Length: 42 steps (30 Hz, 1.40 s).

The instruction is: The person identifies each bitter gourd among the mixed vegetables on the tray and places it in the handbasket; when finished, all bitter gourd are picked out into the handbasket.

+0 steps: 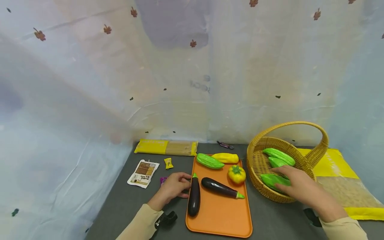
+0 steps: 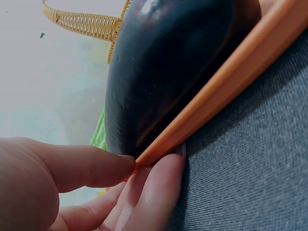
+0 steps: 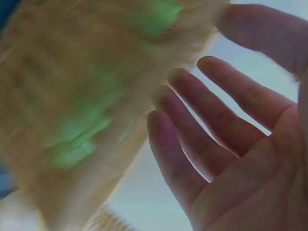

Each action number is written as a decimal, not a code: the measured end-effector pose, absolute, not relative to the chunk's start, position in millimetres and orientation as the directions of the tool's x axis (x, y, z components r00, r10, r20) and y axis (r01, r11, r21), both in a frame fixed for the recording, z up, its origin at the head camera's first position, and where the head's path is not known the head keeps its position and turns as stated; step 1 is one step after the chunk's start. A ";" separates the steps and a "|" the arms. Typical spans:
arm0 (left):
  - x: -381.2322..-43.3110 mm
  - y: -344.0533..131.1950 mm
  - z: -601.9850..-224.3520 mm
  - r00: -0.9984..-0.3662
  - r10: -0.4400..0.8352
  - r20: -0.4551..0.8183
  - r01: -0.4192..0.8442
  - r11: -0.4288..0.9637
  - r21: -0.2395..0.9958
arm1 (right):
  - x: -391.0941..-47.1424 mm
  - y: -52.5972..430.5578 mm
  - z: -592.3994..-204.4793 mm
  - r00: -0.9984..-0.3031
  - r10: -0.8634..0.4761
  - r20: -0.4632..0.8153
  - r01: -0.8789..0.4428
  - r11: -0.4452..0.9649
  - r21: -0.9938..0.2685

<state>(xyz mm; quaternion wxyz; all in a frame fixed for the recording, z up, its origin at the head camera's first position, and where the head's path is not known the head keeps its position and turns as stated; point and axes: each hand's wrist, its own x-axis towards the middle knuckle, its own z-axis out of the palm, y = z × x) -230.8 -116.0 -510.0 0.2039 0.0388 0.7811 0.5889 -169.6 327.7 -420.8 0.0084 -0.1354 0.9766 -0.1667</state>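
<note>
My left hand (image 1: 173, 186) pinches the left rim of the orange tray (image 1: 222, 220), thumb above and fingers below, as the left wrist view shows. Right beside it on the tray stretches an eggplant (image 1: 194, 196). A second eggplant (image 1: 220, 188), a yellow bell pepper (image 1: 236, 174), a bumpy green bitter melon (image 1: 210, 161) and a long yellow vegetable (image 1: 225, 158) share the tray. Over the wicker basket's (image 1: 255, 173) right side hovers my right hand (image 1: 303, 188), fingers loosely extended and holding nothing. Several green vegetables (image 1: 279, 155) lie inside, partly covered by that hand.
Behind the tray lies a yellow noodle packet (image 1: 166, 147). To the left are a white pouch (image 1: 143, 173), a small yellow packet (image 1: 168, 163) and a purple wrapper (image 1: 163, 180). A dark wrapped sweet (image 1: 225, 145) sits at the back. A large yellow bag (image 1: 345, 186) flanks the basket.
</note>
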 end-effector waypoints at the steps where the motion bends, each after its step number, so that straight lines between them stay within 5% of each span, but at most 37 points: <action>1: -231.1 -116.4 -509.2 -0.915 0.299 -0.272 -0.178 0.306 0.935 | -170.2 319.5 -417.0 -0.961 -0.271 0.047 -0.271 0.903 -0.334; 13: -233.9 -118.0 -503.0 -0.917 0.294 -0.269 -0.172 0.318 0.932 | -209.8 195.7 -409.6 -0.907 -0.408 0.101 -0.413 0.818 -0.401; 20: -233.2 -114.9 -498.7 -0.920 0.296 -0.257 -0.159 0.317 0.935 | -247.0 144.7 -422.1 -0.918 -0.387 0.086 -0.387 0.827 -0.407; 42: -225.0 -113.7 -505.1 -0.923 0.279 -0.264 -0.177 0.299 0.938 | -288.9 106.9 -457.2 -0.949 -0.315 0.032 -0.307 0.893 -0.329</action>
